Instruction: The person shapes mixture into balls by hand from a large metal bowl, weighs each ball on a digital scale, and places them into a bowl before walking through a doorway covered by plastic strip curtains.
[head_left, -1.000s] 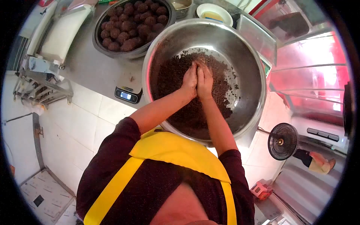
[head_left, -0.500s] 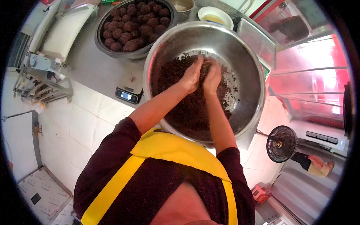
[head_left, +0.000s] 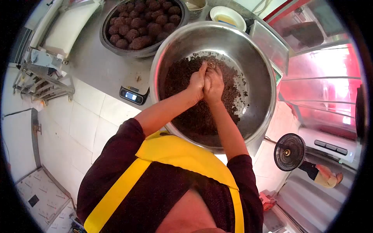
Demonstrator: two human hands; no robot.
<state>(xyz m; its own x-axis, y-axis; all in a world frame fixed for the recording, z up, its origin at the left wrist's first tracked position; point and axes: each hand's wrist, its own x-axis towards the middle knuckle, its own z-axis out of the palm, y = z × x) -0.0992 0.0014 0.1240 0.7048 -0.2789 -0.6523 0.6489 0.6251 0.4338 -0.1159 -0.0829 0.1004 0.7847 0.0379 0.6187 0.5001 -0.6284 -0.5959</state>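
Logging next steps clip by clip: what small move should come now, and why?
Probably squeeze gently: the left hand and right hand are cupped against each other over dark crumbs in the metal bowl, and dark balls fill the tub beside it.

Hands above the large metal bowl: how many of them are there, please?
2. The left hand and the right hand are together above the dark crumbs in the metal bowl. Some fingers are partly hidden, but both hands show.
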